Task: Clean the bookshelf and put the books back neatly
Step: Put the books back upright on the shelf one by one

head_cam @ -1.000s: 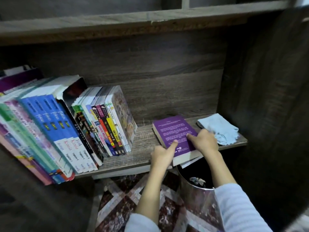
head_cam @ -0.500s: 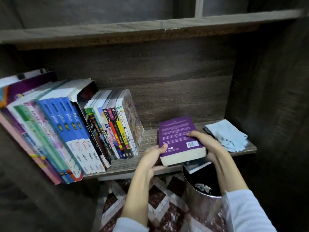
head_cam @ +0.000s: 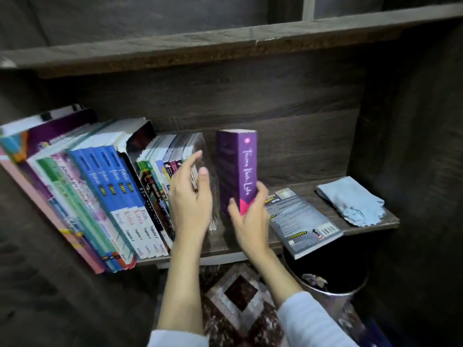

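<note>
A thick purple book (head_cam: 238, 169) stands upright on the wooden shelf (head_cam: 250, 242), its spine facing me. My right hand (head_cam: 250, 219) grips its lower end, thumb on one side and fingers on the other. My left hand (head_cam: 191, 199) is open with straight fingers, against the right end of the leaning row of books (head_cam: 105, 196). A narrow gap separates that row from the purple book. A grey paperback (head_cam: 300, 219) lies flat on the shelf to the right, its corner overhanging the front edge.
A folded light blue cloth (head_cam: 350, 201) lies at the shelf's right end by the dark side panel (head_cam: 413, 146). Below the shelf stands a metal bin (head_cam: 333, 291) on a patterned floor (head_cam: 238, 304). Another shelf board (head_cam: 225, 43) runs overhead.
The purple book went from lying flat to standing upright and moved left toward the row. My left hand let go of it and reached the row. The grey paperback underneath is now uncovered.
</note>
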`<state>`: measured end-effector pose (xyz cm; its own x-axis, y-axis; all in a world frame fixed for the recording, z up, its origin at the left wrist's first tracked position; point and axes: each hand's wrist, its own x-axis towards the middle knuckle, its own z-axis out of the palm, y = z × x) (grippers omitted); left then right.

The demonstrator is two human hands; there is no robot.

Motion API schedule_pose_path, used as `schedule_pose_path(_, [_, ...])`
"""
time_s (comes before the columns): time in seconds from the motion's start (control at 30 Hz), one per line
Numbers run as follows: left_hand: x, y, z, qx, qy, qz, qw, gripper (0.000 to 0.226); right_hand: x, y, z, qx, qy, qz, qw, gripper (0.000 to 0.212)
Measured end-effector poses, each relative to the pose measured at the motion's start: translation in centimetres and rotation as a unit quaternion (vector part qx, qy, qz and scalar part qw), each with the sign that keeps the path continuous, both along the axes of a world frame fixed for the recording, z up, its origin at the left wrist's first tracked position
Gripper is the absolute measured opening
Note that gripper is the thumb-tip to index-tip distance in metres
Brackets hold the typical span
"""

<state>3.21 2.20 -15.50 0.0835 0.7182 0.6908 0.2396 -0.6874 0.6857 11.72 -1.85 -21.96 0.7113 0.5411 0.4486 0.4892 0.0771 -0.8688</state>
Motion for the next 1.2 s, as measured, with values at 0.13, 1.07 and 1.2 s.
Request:
schedule_pose_path(0.13, [-1.5,0.5,-0.4,0.018,0.184,-0.031,0.982,0.092,-2.1,1.0,-3.2,-0.007,-0.060,0.082,0.995,0.068])
schedule_pose_path(1.07, [0.6,5.2,1.5,0.105,0.443,0.184,0.871,0.071,1.8,3.4,-3.9,-0.327,-0.098,0.083,0.936,0.045])
schedule_pose_path(1.2, [0.8,5.5,1.1,0.118,0.439,0.196,0.869,0.070,1.7,3.5,-3.6,-0.331,-0.089,0.056,0.938,0.041])
